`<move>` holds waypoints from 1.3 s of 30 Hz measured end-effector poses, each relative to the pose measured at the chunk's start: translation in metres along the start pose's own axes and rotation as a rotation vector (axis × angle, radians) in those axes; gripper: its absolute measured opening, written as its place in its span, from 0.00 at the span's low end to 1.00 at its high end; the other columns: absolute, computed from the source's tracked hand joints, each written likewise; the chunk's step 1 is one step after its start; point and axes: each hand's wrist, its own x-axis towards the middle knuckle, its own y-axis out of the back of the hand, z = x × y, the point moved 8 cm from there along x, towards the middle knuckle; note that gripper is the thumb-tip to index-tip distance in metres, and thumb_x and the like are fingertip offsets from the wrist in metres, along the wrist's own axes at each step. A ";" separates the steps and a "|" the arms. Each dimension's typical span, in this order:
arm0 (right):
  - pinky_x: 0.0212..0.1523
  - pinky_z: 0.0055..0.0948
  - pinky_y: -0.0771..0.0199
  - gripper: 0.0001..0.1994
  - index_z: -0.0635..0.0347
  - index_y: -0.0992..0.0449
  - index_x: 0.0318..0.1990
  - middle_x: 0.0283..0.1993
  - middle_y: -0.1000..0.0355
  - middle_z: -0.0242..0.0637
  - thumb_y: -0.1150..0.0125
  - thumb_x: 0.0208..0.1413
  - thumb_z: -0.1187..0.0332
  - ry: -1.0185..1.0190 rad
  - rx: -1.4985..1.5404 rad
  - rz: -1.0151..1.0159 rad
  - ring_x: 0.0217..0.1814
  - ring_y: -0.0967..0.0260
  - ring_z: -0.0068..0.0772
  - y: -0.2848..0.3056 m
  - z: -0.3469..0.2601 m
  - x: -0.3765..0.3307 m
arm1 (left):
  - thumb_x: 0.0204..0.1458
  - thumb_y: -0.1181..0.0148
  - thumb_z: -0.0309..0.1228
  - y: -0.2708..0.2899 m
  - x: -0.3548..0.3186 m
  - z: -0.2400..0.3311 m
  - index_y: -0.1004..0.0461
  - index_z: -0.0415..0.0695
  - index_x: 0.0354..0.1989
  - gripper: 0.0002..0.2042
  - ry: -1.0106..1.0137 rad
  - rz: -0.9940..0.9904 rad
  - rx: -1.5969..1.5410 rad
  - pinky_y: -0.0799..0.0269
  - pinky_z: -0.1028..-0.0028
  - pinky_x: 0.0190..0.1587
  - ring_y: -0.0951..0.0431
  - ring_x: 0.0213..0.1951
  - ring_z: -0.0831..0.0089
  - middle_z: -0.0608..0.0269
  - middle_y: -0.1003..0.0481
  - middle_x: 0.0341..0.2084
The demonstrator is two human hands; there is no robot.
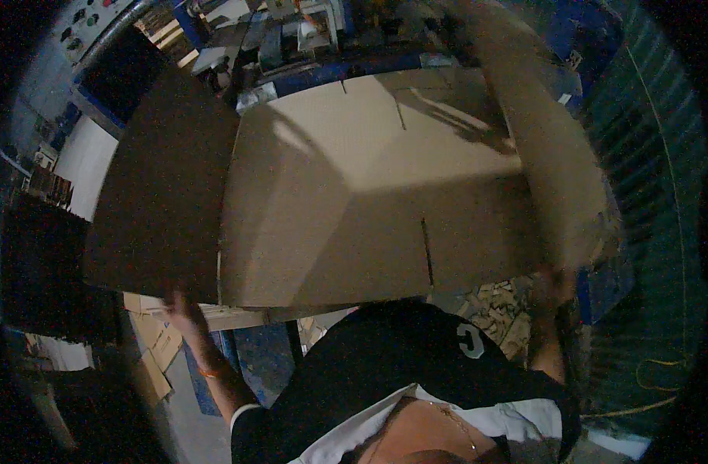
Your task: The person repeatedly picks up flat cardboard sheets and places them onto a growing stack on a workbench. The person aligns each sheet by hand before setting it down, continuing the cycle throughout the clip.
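Note:
A wide brown cardboard sheet (369, 209) spans the view in front of my body. It has creases and several cut slots, and its left panel (161, 193) and right panel (551, 147) are folded up at an angle to the middle. My left hand (182, 308) grips the near edge of the left panel, its fingers partly hidden under the board. At the near right corner my right hand (553, 284) is closed on the edge; it is dim and blurred. Shadows fall across the middle panel.
Beyond the sheet stands a machine with a blue bar (331, 76) and metal parts. Cardboard scraps (497, 313) lie in a heap below at the right. Flat cardboard pieces (157, 340) lie at the lower left. A green ribbed surface (648, 193) borders the right side.

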 end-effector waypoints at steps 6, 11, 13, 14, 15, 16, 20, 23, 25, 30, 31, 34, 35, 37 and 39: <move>0.57 0.46 0.35 0.19 0.54 0.28 0.49 0.57 0.34 0.40 0.43 0.46 0.76 0.521 -0.029 -0.726 0.62 0.40 0.48 -0.076 -0.032 -0.047 | 0.48 0.50 0.24 -0.179 -0.078 0.087 0.30 0.51 0.54 0.22 -0.570 -0.862 0.919 0.48 0.57 0.62 0.40 0.61 0.52 0.53 0.39 0.60; 0.61 0.47 0.40 0.24 0.53 0.30 0.53 0.61 0.38 0.39 0.39 0.44 0.71 0.472 -0.117 -0.936 0.65 0.44 0.48 -0.110 -0.002 -0.024 | 0.48 0.51 0.26 -0.201 -0.056 0.097 0.34 0.57 0.58 0.25 -0.638 -0.849 0.881 0.49 0.56 0.63 0.42 0.63 0.53 0.53 0.41 0.62; 0.62 0.46 0.43 0.27 0.53 0.32 0.56 0.62 0.40 0.40 0.38 0.44 0.66 0.458 -0.178 -0.969 0.66 0.46 0.47 -0.127 0.017 -0.010 | 0.49 0.50 0.28 -0.204 -0.044 0.096 0.35 0.56 0.60 0.25 -0.638 -0.821 0.875 0.49 0.56 0.63 0.43 0.63 0.53 0.54 0.42 0.62; 0.63 0.46 0.44 0.28 0.53 0.33 0.57 0.63 0.41 0.41 0.37 0.44 0.62 0.455 -0.189 -0.966 0.66 0.47 0.47 -0.137 0.030 0.004 | 0.49 0.50 0.28 -0.205 -0.036 0.094 0.36 0.56 0.60 0.26 -0.619 -0.816 0.854 0.50 0.56 0.63 0.44 0.63 0.53 0.54 0.43 0.62; 0.63 0.46 0.44 0.30 0.53 0.34 0.58 0.63 0.42 0.41 0.38 0.44 0.59 0.485 -0.221 -0.944 0.67 0.47 0.47 -0.146 0.038 0.015 | 0.49 0.50 0.29 -0.207 -0.025 0.093 0.37 0.56 0.61 0.26 -0.592 -0.778 0.816 0.50 0.56 0.64 0.44 0.64 0.53 0.54 0.43 0.63; 0.63 0.46 0.45 0.32 0.53 0.35 0.59 0.64 0.43 0.42 0.38 0.45 0.55 0.515 -0.253 -0.922 0.67 0.48 0.47 -0.155 0.046 0.029 | 0.50 0.49 0.29 -0.213 -0.017 0.089 0.37 0.55 0.61 0.26 -0.576 -0.806 0.813 0.50 0.56 0.64 0.45 0.64 0.53 0.55 0.44 0.63; 0.64 0.45 0.48 0.35 0.51 0.38 0.62 0.66 0.46 0.41 0.40 0.46 0.48 0.253 -0.422 -1.047 0.69 0.52 0.47 -0.203 0.089 0.076 | 0.53 0.50 0.31 -0.252 0.034 0.072 0.38 0.54 0.62 0.25 -0.577 -0.746 0.726 0.51 0.56 0.64 0.45 0.64 0.55 0.56 0.46 0.64; 0.64 0.42 0.48 0.34 0.46 0.39 0.62 0.68 0.49 0.40 0.40 0.47 0.49 0.074 -0.413 -1.109 0.70 0.55 0.46 -0.248 0.109 0.107 | 0.56 0.53 0.33 -0.293 0.085 0.060 0.39 0.51 0.61 0.22 -0.662 -0.604 0.724 0.48 0.56 0.63 0.43 0.63 0.56 0.56 0.45 0.63; 0.63 0.45 0.46 0.32 0.48 0.37 0.61 0.68 0.49 0.39 0.38 0.47 0.52 -0.099 -0.235 -0.893 0.70 0.55 0.50 -0.270 0.118 0.130 | 0.56 0.52 0.31 -0.321 0.123 0.053 0.39 0.49 0.61 0.22 -0.680 -0.520 0.786 0.47 0.56 0.62 0.43 0.62 0.55 0.55 0.44 0.63; 0.64 0.53 0.50 0.35 0.51 0.40 0.61 0.67 0.50 0.48 0.38 0.46 0.49 -0.040 -0.602 -0.717 0.70 0.56 0.53 -0.259 0.140 0.127 | 0.44 0.34 0.31 -0.301 0.153 0.052 0.49 0.42 0.64 0.39 -0.632 -0.507 0.847 0.46 0.58 0.61 0.44 0.62 0.49 0.48 0.45 0.63; 0.63 0.52 0.49 0.37 0.52 0.46 0.64 0.65 0.48 0.50 0.39 0.48 0.51 -0.084 -0.566 -0.627 0.67 0.51 0.53 -0.229 0.143 0.122 | 0.46 0.36 0.34 -0.264 0.152 0.055 0.53 0.43 0.66 0.40 -0.615 -0.416 0.898 0.46 0.59 0.62 0.44 0.62 0.50 0.46 0.46 0.63; 0.64 0.51 0.51 0.34 0.56 0.47 0.65 0.66 0.48 0.49 0.46 0.53 0.51 -0.516 -0.703 -0.371 0.65 0.47 0.53 -0.114 0.167 0.094 | 0.53 0.45 0.40 -0.101 0.143 0.034 0.52 0.44 0.65 0.34 -0.315 0.033 0.756 0.42 0.59 0.59 0.39 0.58 0.53 0.47 0.44 0.61; 0.65 0.50 0.54 0.34 0.56 0.47 0.65 0.66 0.48 0.49 0.49 0.54 0.49 -0.668 -0.828 -0.444 0.65 0.48 0.53 -0.080 0.174 0.071 | 0.53 0.45 0.42 -0.046 0.129 0.024 0.49 0.43 0.64 0.32 -0.347 0.142 0.770 0.40 0.59 0.57 0.37 0.56 0.53 0.47 0.41 0.58; 0.68 0.49 0.58 0.33 0.57 0.45 0.64 0.67 0.49 0.51 0.55 0.56 0.46 -0.967 -1.057 -0.583 0.66 0.48 0.54 -0.031 0.189 0.029 | 0.53 0.46 0.45 0.037 0.100 -0.013 0.42 0.41 0.60 0.30 -0.366 0.241 1.015 0.36 0.59 0.54 0.31 0.51 0.53 0.48 0.34 0.52; 0.68 0.50 0.58 0.32 0.59 0.42 0.63 0.65 0.46 0.52 0.56 0.57 0.45 -0.909 -1.010 -0.616 0.66 0.47 0.54 -0.037 0.197 0.016 | 0.53 0.46 0.48 0.071 0.076 -0.052 0.36 0.39 0.57 0.29 -0.415 0.033 1.102 0.32 0.59 0.50 0.26 0.46 0.52 0.48 0.27 0.46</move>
